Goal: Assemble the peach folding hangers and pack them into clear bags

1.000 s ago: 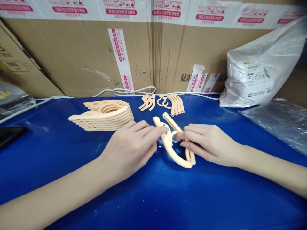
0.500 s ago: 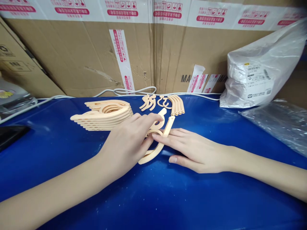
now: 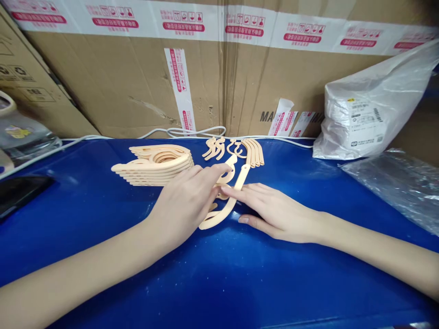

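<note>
A cream plastic folding hanger [image 3: 222,211], with a curved arm and rounded inner loops, lies tilted between both hands just above the blue table. My left hand [image 3: 183,196] is closed on it from the left, the fingers bent over its loop, which they partly hide. My right hand [image 3: 274,210] reaches in from the right with straight fingers. Its index finger crosses the curved arm and touches the middle of the hanger, while the thumb stands apart. Behind my left hand is a stack of cream hangers [image 3: 154,169]. Loose hooks [image 3: 214,148] and several curved arms [image 3: 254,153] lie beyond.
A white cable [image 3: 195,132] runs along the back edge before a large cardboard box [image 3: 130,82]. A white plastic-wrapped parcel [image 3: 356,119] stands at right, near clear plastic film [image 3: 394,183]. At left are a dark flat object [image 3: 24,192] and a clear container [image 3: 24,130].
The view has shifted slightly. My right index finger has slid a little along the hanger, and the hanger has turned slightly. My left hand keeps its grip.
</note>
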Demonstrator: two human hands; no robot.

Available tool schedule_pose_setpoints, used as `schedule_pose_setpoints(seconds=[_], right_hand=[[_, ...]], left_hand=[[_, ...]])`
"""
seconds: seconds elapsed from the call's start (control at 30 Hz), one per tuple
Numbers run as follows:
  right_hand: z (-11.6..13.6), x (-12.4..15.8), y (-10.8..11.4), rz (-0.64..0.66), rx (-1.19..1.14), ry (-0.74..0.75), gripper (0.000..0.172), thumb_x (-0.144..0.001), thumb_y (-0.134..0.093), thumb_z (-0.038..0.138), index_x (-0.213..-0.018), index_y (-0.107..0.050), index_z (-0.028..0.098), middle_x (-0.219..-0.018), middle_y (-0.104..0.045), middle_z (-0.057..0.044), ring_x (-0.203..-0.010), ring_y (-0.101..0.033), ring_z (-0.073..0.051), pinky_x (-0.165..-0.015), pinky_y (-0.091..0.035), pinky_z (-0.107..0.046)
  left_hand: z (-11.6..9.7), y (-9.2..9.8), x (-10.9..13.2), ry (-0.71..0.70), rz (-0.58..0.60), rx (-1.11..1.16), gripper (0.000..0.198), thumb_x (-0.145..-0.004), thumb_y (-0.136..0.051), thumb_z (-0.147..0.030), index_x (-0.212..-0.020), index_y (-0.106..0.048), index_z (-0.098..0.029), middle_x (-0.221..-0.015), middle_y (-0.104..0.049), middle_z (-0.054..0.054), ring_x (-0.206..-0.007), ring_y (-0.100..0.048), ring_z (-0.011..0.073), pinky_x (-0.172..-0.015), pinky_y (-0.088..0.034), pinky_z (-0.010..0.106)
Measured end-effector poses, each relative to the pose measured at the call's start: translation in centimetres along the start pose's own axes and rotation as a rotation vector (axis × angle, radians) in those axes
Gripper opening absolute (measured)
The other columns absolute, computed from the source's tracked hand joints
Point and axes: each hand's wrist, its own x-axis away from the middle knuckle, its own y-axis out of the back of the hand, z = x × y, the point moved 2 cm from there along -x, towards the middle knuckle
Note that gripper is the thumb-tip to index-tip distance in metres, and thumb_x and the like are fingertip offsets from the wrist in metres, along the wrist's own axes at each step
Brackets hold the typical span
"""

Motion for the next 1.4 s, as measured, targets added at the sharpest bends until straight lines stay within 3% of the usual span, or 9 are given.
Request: schedule_pose_setpoints(seconds=[0.13, 0.23, 0.43, 0.53, 0.67, 0.87, 0.97, 1.2, 1.4], right_hand=[[0.1, 0.3, 0.4, -0.094, 0.026, -0.088, 0.050, -0.099, -0.049, 0.032, -0.145, -0.033, 0.019, -0.104, -0.067, -0.007, -0.088, -0.059, -0.022, -0.080, -0.051, -0.040], [0.1, 0.6, 0.6, -0.117, -0.008, -0.134, 0.048, -0.098, -0.051, 0.027, -0.143, -0.034, 0.021, -0.099, -0.067, -0.004, -0.086, -0.059, -0.020, -0.080, -0.051, -0.038], [-0.5, 1.9, 1.9, -0.126, -0.133, -0.197, 0.062, -0.091, -0.058, 0.017, -0.144, -0.028, 0.027, -0.094, -0.067, 0.002, -0.090, -0.065, -0.017, -0.088, -0.050, -0.038], [-0.8, 2.3, 2.9, -0.104, -0.303, -0.285, 0.057, -0.089, -0.062, 0.021, -0.139, -0.034, 0.026, -0.091, -0.067, 0.002, -0.085, -0.067, -0.016, -0.082, -0.053, -0.035], [-1.6, 2.3, 3.7, -0.188, -0.577, -0.414, 0.052, -0.087, -0.067, 0.027, -0.130, -0.038, 0.025, -0.089, -0.067, 0.001, -0.085, -0.068, -0.016, -0.083, -0.054, -0.035], [-3.8, 2.4, 3.3, -0.374, -0.942, -0.596, 0.056, -0.077, -0.074, 0.020, -0.123, -0.042, 0.025, -0.083, -0.068, 0.003, -0.075, -0.068, -0.014, -0.076, -0.058, -0.033], [-4.4, 2.7, 3.0, -0.470, -1.066, -0.701, 0.059, -0.073, -0.077, 0.017, -0.123, -0.047, 0.024, -0.084, -0.070, 0.002, -0.077, -0.069, -0.013, -0.076, -0.060, -0.031], [-4.6, 3.1, 2.9, -0.603, -1.202, -0.792, 0.052, -0.076, -0.075, 0.014, -0.122, -0.052, 0.020, -0.086, -0.072, 0.000, -0.079, -0.070, -0.012, -0.079, -0.061, -0.025], [-4.6, 3.2, 2.5, -0.607, -1.180, -0.778, 0.072, -0.075, -0.075, 0.014, -0.136, -0.040, 0.023, -0.087, -0.071, 0.002, -0.082, -0.069, -0.013, -0.081, -0.060, -0.028]], left_hand=[[-0.3, 0.2, 0.3, -0.019, -0.024, -0.032, 0.023, -0.097, -0.050, -0.015, -0.120, -0.052, -0.014, -0.100, -0.071, 0.005, -0.084, -0.066, 0.0217, -0.071, -0.048, 0.031], [-0.6, 0.3, 0.5, -0.041, -0.013, -0.027, 0.022, -0.098, -0.048, -0.017, -0.120, -0.052, -0.013, -0.102, -0.071, 0.006, -0.084, -0.066, 0.0215, -0.071, -0.048, 0.031], [-0.8, 0.0, 0.6, -0.001, 0.082, 0.082, 0.028, -0.097, -0.044, -0.012, -0.125, -0.048, -0.013, -0.106, -0.069, 0.006, -0.087, -0.065, 0.0214, -0.073, -0.049, 0.031], [-0.7, -0.3, 0.9, 0.023, 0.122, 0.128, 0.031, -0.097, -0.042, -0.012, -0.127, -0.046, -0.015, -0.107, -0.068, 0.006, -0.086, -0.063, 0.0213, -0.072, -0.048, 0.032], [-0.4, -1.0, 1.2, 0.090, 0.207, 0.223, 0.036, -0.096, -0.038, -0.012, -0.130, -0.043, -0.019, -0.114, -0.064, 0.006, -0.093, -0.061, 0.0219, -0.079, -0.048, 0.035], [-0.1, -1.9, 1.5, 0.183, 0.269, 0.374, 0.019, -0.089, -0.039, -0.016, -0.106, -0.046, -0.020, -0.084, -0.056, 0.001, -0.073, -0.055, 0.0184, -0.064, -0.042, 0.032], [-0.1, -2.1, 1.4, 0.211, 0.288, 0.405, 0.016, -0.086, -0.043, -0.017, -0.100, -0.049, -0.022, -0.083, -0.055, 0.000, -0.072, -0.053, 0.0177, -0.063, -0.039, 0.031], [0.0, -2.7, 1.0, 0.223, 0.235, 0.445, 0.012, -0.088, -0.048, -0.014, -0.091, -0.056, -0.022, -0.097, -0.065, 0.001, -0.089, -0.057, 0.0193, -0.073, -0.043, 0.031], [0.4, -3.2, 1.0, 0.141, 0.175, 0.507, 0.020, -0.094, -0.049, -0.011, -0.093, -0.064, -0.025, -0.110, -0.064, -0.001, -0.101, -0.059, 0.0155, -0.088, -0.044, 0.030]])
